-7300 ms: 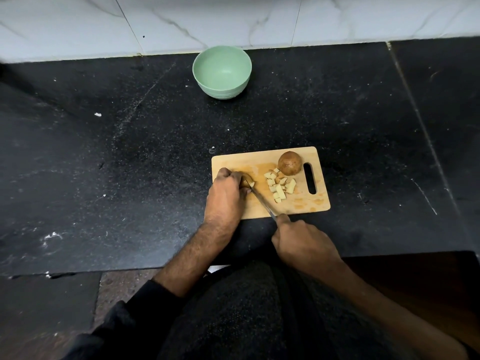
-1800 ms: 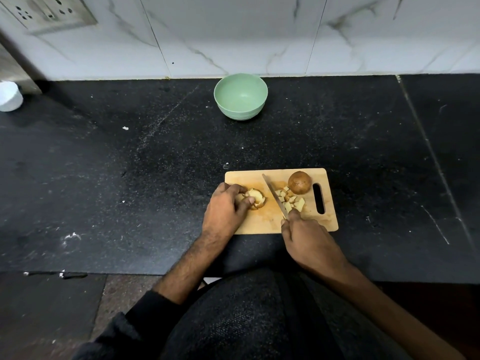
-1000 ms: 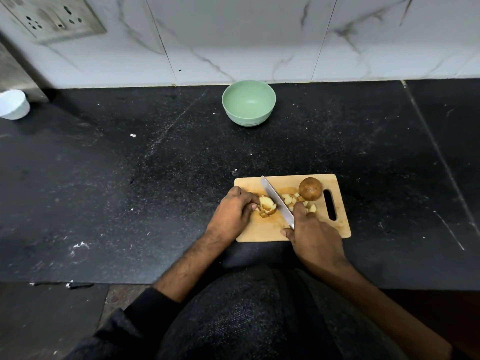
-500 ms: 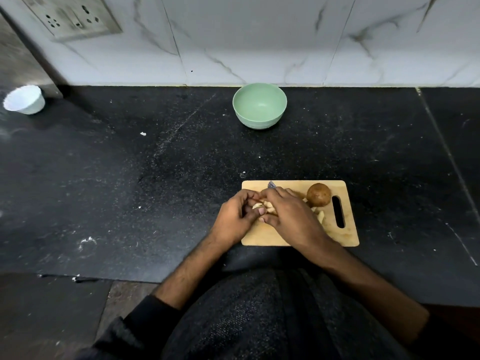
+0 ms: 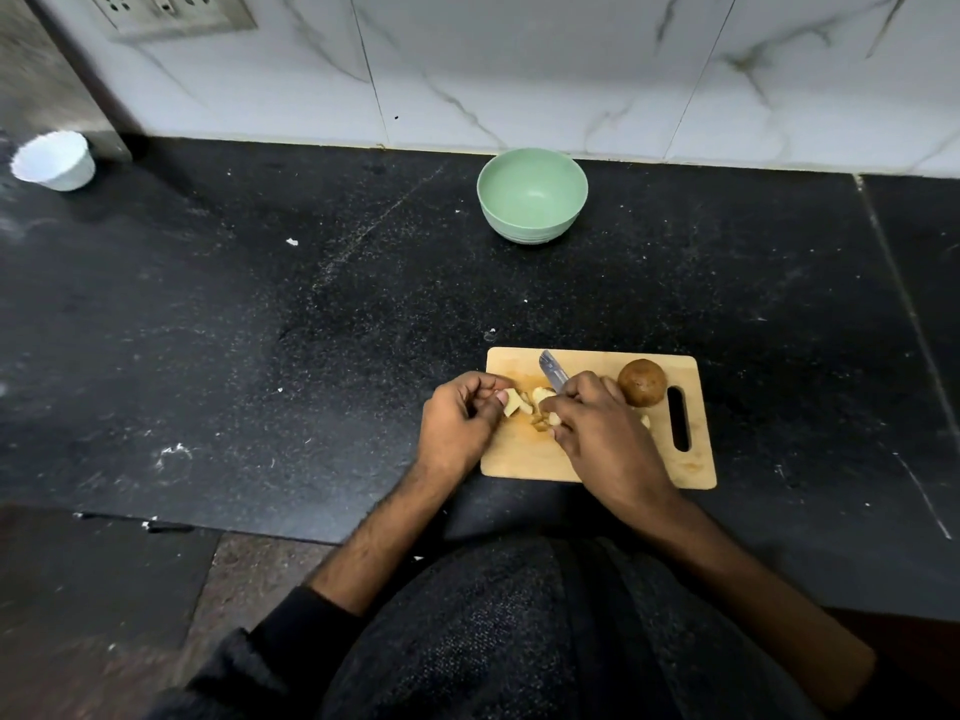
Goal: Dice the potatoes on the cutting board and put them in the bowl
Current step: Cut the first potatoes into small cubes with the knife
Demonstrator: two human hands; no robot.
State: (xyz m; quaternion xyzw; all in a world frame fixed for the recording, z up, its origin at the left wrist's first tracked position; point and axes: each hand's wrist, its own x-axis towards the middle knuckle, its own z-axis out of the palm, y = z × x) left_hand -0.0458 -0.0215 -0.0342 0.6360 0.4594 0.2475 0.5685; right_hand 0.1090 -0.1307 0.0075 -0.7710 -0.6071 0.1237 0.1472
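While the left hand (image 5: pixel 457 423) pinched potato pieces (image 5: pixel 519 407) on the board (image 5: pixel 597 361), the right hand (image 5: pixel 597 428) gripped the knife (image 5: pixel 551 370) w/ curled fingers.

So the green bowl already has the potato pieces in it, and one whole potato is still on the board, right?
Not quite. The head view shows the green bowl with nothing in it; the cut potato pieces lie on the cutting board, between the left hand and right hand. The whole potato is on the board.

Black counter (image 5: pixel 260 356): board (image 5: pixel 519 459), bowl (image 5: pixel 532 220), cup (image 5: pixel 54 161).
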